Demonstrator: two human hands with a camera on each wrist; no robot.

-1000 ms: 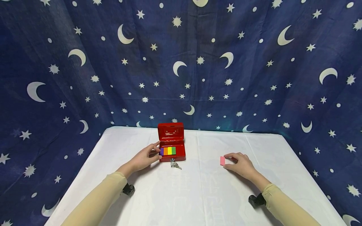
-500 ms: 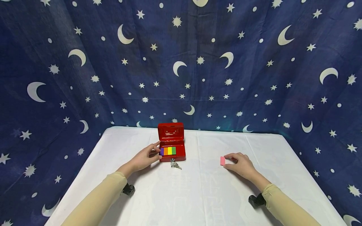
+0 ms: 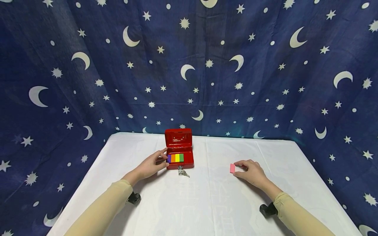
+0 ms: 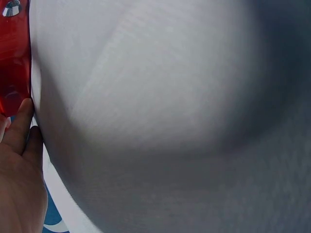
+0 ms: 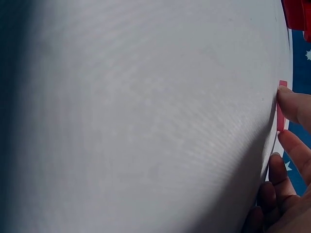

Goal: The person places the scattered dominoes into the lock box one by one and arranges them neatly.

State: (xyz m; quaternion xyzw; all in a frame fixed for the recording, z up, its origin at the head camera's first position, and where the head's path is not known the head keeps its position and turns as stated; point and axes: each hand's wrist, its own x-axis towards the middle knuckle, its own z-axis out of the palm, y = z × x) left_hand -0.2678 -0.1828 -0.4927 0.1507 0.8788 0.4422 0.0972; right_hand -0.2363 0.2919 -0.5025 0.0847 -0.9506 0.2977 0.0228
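Observation:
A small red cash box (image 3: 188, 158) stands with its lid (image 3: 178, 137) raised. Inside it, a purple block (image 3: 169, 158), an orange block, a yellow block and a green block (image 3: 181, 158) lie side by side against the left wall. My left hand (image 3: 151, 165) grips the left side of the box, thumb near the front corner, a fingertip at the back corner. To the right on the table, my right hand (image 3: 251, 171) pinches a pink block (image 3: 232, 168) between thumb and finger. The right wrist view shows the pink block (image 5: 281, 119) along the thumb, low over the cloth.
Keys (image 3: 185, 173) hang from the lock on the box's front. White cloth (image 3: 206, 196) covers the table, and a dark blue curtain (image 3: 206, 82) with moons and stars rises behind and at both sides.

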